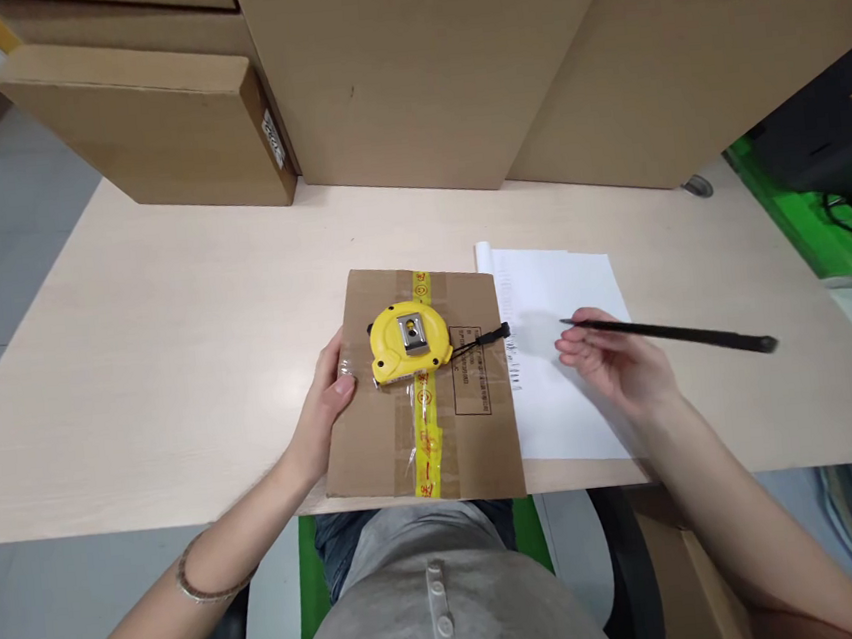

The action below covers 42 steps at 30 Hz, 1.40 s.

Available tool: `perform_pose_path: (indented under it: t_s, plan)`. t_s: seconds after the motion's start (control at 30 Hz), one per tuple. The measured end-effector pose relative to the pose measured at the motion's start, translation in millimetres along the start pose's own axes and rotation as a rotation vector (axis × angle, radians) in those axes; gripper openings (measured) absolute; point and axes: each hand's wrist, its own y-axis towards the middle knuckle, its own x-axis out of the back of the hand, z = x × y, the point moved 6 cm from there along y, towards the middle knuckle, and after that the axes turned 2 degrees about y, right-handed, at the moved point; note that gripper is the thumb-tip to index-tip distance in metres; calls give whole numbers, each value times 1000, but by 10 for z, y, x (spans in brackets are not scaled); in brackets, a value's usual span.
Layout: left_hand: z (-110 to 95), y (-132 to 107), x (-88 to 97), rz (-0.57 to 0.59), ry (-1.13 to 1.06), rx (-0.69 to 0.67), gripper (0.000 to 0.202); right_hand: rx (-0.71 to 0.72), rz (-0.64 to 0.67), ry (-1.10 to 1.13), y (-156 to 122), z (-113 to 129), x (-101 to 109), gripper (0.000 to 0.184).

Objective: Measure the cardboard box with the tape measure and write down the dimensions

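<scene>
In the head view, the left hand [328, 394] holds the box [367, 446] by its 9 o'clock edge, thumb on top. The box lies flat on the tabletop [171, 334], reaching its near edge at 6 o'clock. On the box, a little toward 11 o'clock from its middle, sits the tape measure [389, 341], its strap [484, 339] running to the 3 o'clock edge. Also at 3 o'clock is the paper [578, 415], with small writing along the side next to the box.

The right hand [617, 356] pinches the pen [688, 334] between thumb and fingers over the paper, tip toward 9 o'clock and seemingly just off the sheet. Cartons [409, 70] stand at 12 o'clock.

The step in hand looks like a pause around writing, with the box steadied. Making a mark would call for lowering the tip and keeping the paper from sliding.
</scene>
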Motion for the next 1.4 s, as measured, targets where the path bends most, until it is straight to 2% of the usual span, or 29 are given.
perform_pose_path:
  t_s: [0.13, 0.3, 0.57, 0.8, 1.03, 1.4]
  plan:
    - [-15, -14, -8, 10, 27, 1, 63, -85, 148, 75, -123, -271, -227, 46]
    - [44, 2, 40, 24, 39, -18, 68, -76, 221, -12, -143, -403, -313, 51]
    - [71, 21, 91, 35, 90, -70, 70, -45, 145, -157, -148, -379, -293, 43]
    - [114, -4, 80, 53, 46, -8, 70, -15, 168, -178, -155, -353, -357, 43]
    - [130, -51, 46, 33, 5, -9, 64, 143, 125, -238, -155, -270, -325, 49]
    - [196, -63, 82, 44, 45, -67, 64, 269, 289, -345, -164, -295, -399, 37]
